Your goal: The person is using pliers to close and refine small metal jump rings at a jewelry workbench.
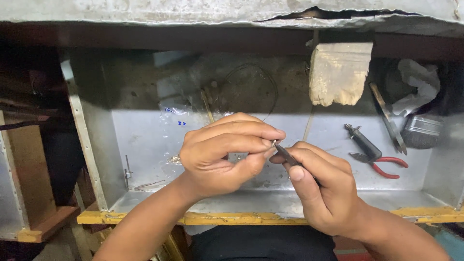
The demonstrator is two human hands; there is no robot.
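My left hand (227, 152) is curled over the middle of a metal-lined tray (145, 140), its thumb and forefinger pinching a tiny silvery piece (273, 142). My right hand (319, 186) grips a slim dark pointed tool (290, 158) whose tip meets that piece. The two hands touch at the fingertips. The tiny piece is mostly hidden by my fingers.
Red-handled pliers (382, 166) and a dark-handled tool (362, 140) lie at the right. A wooden block (338, 72) sticks out at the back, with a loop of thin wire (251, 92), a clear plastic bag (176, 121), a round tin (421, 126). The yellow front rim (232, 218) runs below.
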